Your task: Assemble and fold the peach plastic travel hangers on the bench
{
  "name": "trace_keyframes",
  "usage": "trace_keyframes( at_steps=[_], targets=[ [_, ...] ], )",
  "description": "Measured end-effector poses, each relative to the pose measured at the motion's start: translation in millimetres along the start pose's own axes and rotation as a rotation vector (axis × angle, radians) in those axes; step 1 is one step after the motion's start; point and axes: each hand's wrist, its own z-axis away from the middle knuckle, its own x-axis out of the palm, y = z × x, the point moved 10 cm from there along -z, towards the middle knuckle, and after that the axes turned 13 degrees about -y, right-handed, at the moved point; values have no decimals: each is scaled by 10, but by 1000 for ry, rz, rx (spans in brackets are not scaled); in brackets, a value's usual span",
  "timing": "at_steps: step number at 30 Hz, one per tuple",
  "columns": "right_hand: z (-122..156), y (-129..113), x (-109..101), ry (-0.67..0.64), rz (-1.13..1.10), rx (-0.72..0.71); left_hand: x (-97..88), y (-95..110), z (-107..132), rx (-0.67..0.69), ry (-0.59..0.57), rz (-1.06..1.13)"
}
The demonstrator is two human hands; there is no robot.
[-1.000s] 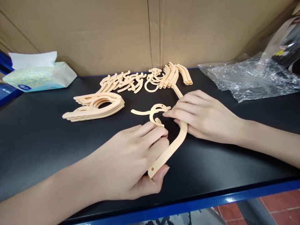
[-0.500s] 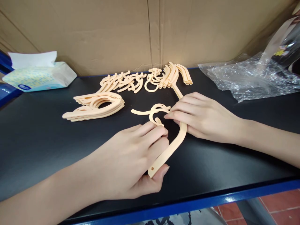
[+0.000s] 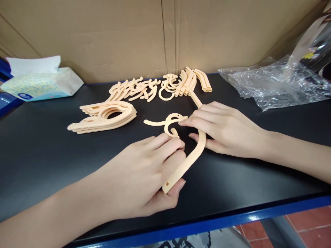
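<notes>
A curved peach plastic hanger arm (image 3: 190, 160) lies on the black table (image 3: 38, 151), and both my hands hold it. My left hand (image 3: 144, 175) pinches its near end, the one with a small hole, thumb under and fingers over. My right hand (image 3: 222, 129) grips the arm's upper part, fingertips pressing where it meets a peach hook piece (image 3: 169, 124). That hook piece rests flat on the table between my hands.
A stack of assembled peach hangers (image 3: 103, 117) lies at the left. Loose hook pieces (image 3: 134, 90) and arm pieces (image 3: 191, 81) sit near the cardboard wall (image 3: 165, 34). A tissue pack (image 3: 38, 84) is far left, crumpled clear plastic (image 3: 274, 86) at the right.
Almost nothing moved. My right fingertips shifted slightly left along the hook piece, and the view dipped a little.
</notes>
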Motion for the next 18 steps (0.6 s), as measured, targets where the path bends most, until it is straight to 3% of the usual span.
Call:
trace_keyframes(
  at_steps=[18],
  targets=[
    [-21, 22, 70, -66, -31, -3, 56, -6, 39, -18, 21, -25]
  ],
)
